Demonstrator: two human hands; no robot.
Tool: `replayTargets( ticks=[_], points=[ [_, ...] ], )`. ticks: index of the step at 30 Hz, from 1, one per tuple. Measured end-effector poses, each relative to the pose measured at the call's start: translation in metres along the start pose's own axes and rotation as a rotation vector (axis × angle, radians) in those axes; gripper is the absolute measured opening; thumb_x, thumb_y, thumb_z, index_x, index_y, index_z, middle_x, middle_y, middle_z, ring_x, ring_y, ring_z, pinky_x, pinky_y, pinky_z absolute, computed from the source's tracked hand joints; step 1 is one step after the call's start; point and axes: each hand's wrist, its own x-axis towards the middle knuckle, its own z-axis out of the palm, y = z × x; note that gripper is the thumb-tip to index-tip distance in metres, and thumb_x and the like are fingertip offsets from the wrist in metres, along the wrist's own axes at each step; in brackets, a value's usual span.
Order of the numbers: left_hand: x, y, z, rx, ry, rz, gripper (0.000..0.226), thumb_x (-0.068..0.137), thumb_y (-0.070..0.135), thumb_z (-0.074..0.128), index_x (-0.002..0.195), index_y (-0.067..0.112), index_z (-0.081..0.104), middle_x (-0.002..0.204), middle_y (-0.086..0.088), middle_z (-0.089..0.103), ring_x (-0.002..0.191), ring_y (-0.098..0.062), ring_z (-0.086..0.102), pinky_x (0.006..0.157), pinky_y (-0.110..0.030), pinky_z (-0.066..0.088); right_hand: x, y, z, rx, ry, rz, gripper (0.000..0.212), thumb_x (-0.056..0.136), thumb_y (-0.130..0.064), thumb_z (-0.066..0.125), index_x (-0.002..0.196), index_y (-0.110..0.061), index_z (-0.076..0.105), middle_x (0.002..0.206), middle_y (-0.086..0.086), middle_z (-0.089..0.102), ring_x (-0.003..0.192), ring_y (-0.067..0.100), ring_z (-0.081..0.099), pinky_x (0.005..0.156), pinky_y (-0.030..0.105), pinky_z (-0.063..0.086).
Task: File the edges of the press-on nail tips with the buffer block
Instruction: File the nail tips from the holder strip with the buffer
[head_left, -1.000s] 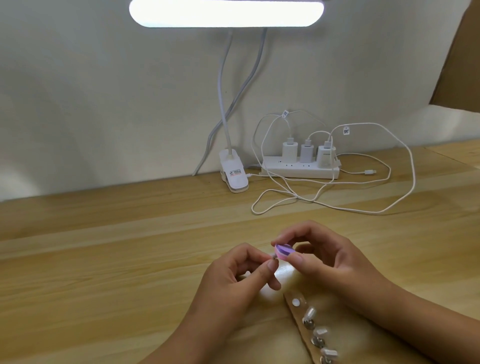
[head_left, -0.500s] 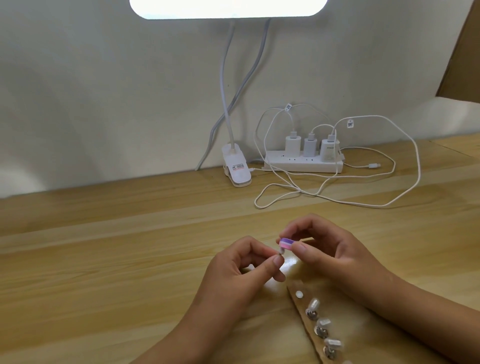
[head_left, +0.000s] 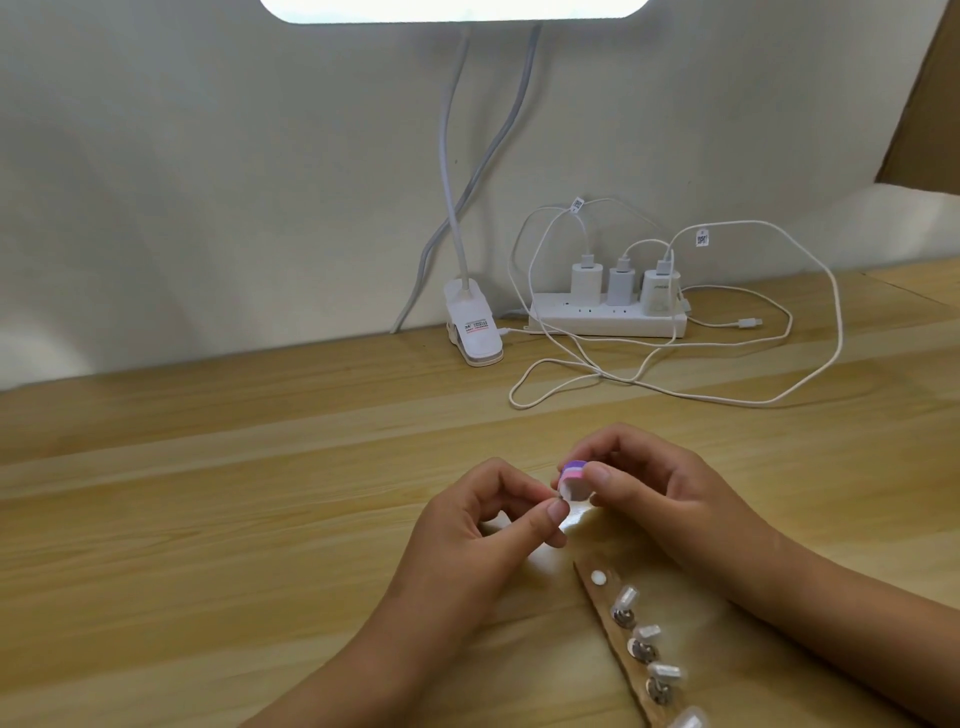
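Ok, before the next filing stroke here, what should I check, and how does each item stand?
1. Buffer block pinched in right hand: ok.
2. Nail tip held by left hand: cannot tell, too small and mostly hidden.
3. Block touching the tip's edge: cannot tell.
4. Remaining tips seated on the holder strip: ok.
5. Charging cables apart from both hands: ok.
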Motion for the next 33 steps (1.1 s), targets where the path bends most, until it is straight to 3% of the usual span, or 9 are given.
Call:
replayTargets(
  ticks=[13,22,26,33],
  points=[
    [-0.0011,0.0006,-0.0003,-0.001,-0.011,-0.001,0.013,0.079,0.043,0.073,0.080,0.032,0.068,0.074,0.004,0.073,0.071,0.000,0.060,0.064,-0.011,0.039,-0.0003,-0.0004,0.0007,-0.005,0.000,-0.019,0.032,0.079,-0.049,0.059,0.094,-0.023,0.069,0.095,0.000,0.073,0.094,0.006,0.069,0.079,0.014,0.049],
    [0.0003,0.0007,0.0001,-0.006,-0.006,-0.016,0.017,0.076,0.045,0.076,0.082,0.032,0.068,0.074,0.002,0.074,0.074,-0.003,0.065,0.067,-0.016,0.041,0.0013,0.0007,0.0008,-0.020,-0.022,0.007,0.027,0.078,-0.052,0.058,0.091,-0.031,0.069,0.093,-0.004,0.073,0.090,0.004,0.067,0.077,0.013,0.047],
    [-0.0001,0.0012,-0.0001,-0.026,-0.006,-0.021,0.020,0.074,0.048,0.075,0.085,0.034,0.067,0.075,0.001,0.074,0.073,-0.002,0.063,0.065,-0.015,0.039,0.0022,0.0022,0.0000,-0.008,-0.025,0.005,0.035,0.079,-0.051,0.058,0.097,-0.022,0.068,0.094,-0.005,0.073,0.090,0.002,0.067,0.075,0.011,0.047],
    [0.0004,0.0025,0.0010,-0.045,-0.009,-0.032,0.016,0.075,0.047,0.071,0.080,0.036,0.061,0.077,0.002,0.076,0.065,-0.002,0.056,0.066,-0.028,0.036,0.0021,0.0018,-0.0001,-0.007,-0.042,0.004,0.035,0.079,-0.051,0.058,0.100,-0.025,0.067,0.094,-0.005,0.073,0.089,0.003,0.066,0.075,0.012,0.047]
  ],
)
